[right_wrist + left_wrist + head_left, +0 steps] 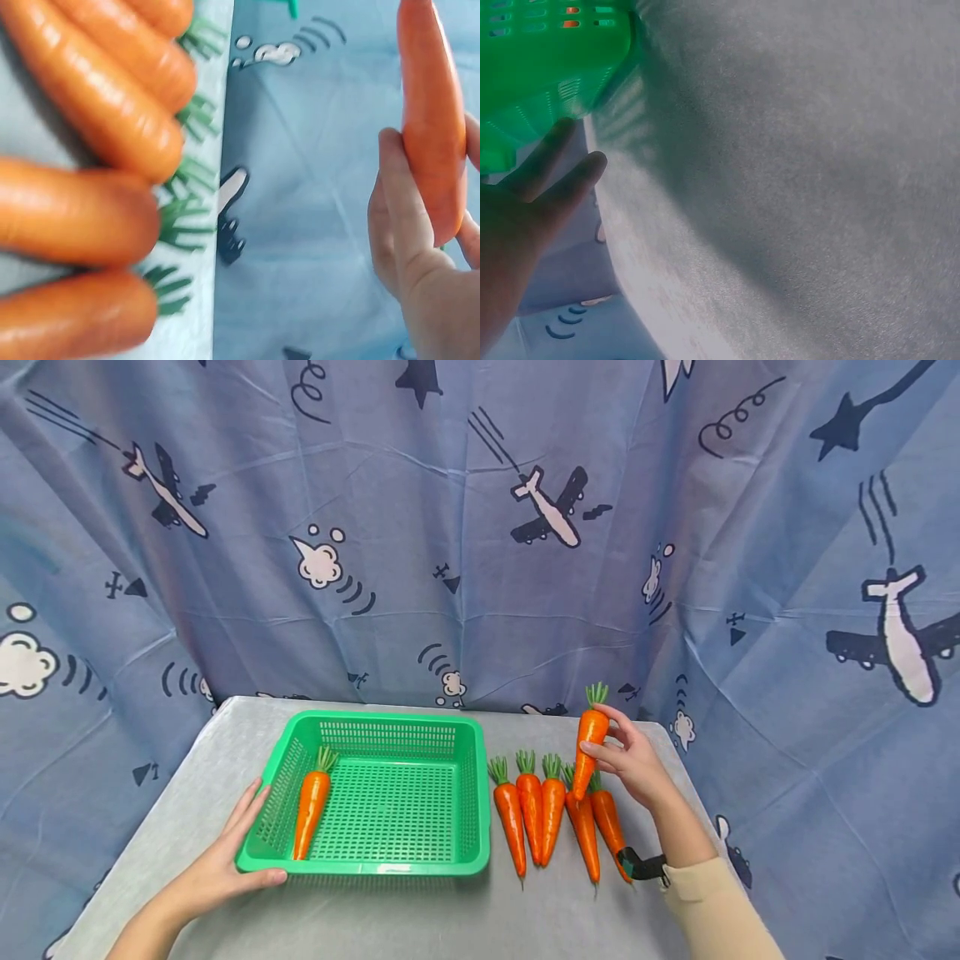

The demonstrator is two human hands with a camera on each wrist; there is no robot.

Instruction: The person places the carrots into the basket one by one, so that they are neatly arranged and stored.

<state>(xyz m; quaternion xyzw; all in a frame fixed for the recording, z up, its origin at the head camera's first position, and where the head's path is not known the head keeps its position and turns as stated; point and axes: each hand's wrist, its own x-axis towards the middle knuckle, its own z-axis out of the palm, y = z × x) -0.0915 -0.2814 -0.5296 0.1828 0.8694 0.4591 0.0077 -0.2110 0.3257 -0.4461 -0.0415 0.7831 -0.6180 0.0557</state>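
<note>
My right hand (628,758) pinches an orange carrot (592,739) with a green top between thumb and fingers. It holds this carrot upright above several other carrots (553,806) lying on the table, their tops toward the back. In the right wrist view, the held carrot (431,127) stands apart from the row. At the left front corner of a green plastic basket (483,793), my left hand (217,868) rests with fingers extended along the side and thumb at the front rim. One carrot (311,810) lies inside the basket, near its left wall.
A light grey table (375,918) carries the basket and the carrots. Behind it and at both sides hangs a blue curtain (420,568) printed with planes and stars. A dark band (641,865) circles the right wrist, overlapping a carrot tip in the head view.
</note>
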